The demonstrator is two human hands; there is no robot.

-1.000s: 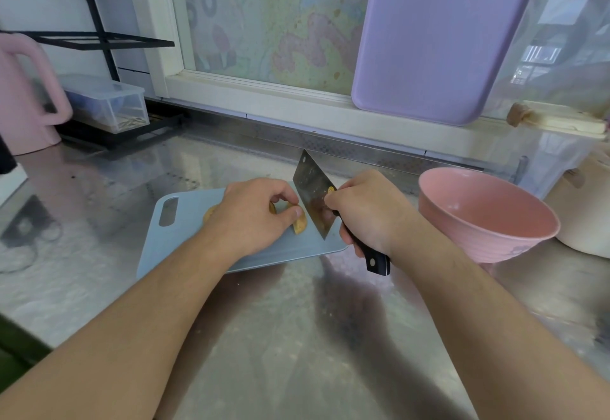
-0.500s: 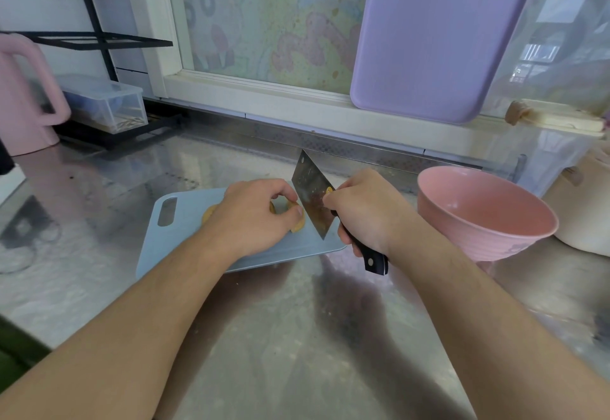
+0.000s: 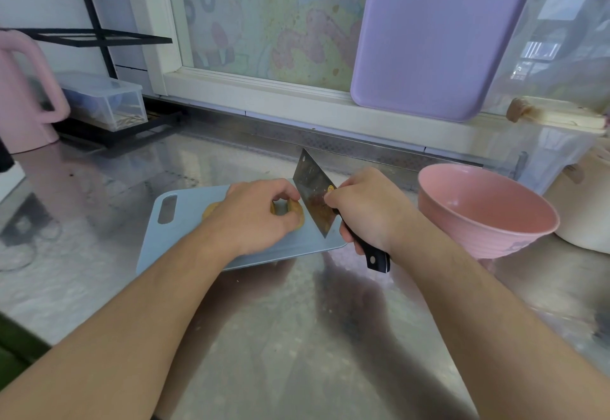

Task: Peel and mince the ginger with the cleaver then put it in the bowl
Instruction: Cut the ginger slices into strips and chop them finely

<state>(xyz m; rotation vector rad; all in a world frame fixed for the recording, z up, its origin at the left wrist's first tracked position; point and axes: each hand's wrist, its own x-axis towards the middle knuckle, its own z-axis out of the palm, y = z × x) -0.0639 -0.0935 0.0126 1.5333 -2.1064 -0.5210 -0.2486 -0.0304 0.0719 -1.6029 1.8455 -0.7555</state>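
A piece of yellow ginger [image 3: 294,211] lies on the light blue cutting board [image 3: 185,221], mostly covered by my left hand [image 3: 254,215], whose curled fingers pinch it. My right hand [image 3: 366,208] grips the black handle of the cleaver [image 3: 313,193]. The blade stands on edge, tilted, just right of the ginger, its lower corner on the board. The pink bowl [image 3: 488,211] sits to the right of the board; no ginger shows in it.
On the steel counter stand a pink jug [image 3: 23,96] and a clear plastic box [image 3: 105,99] at the far left. A purple board [image 3: 439,33] leans on the window sill. A white pot [image 3: 584,208] stands behind the bowl at right.
The cleaver blade has shifted slightly against the ginger. My left fingers have closed a little tighter over the ginger. The bowl and board have not moved.
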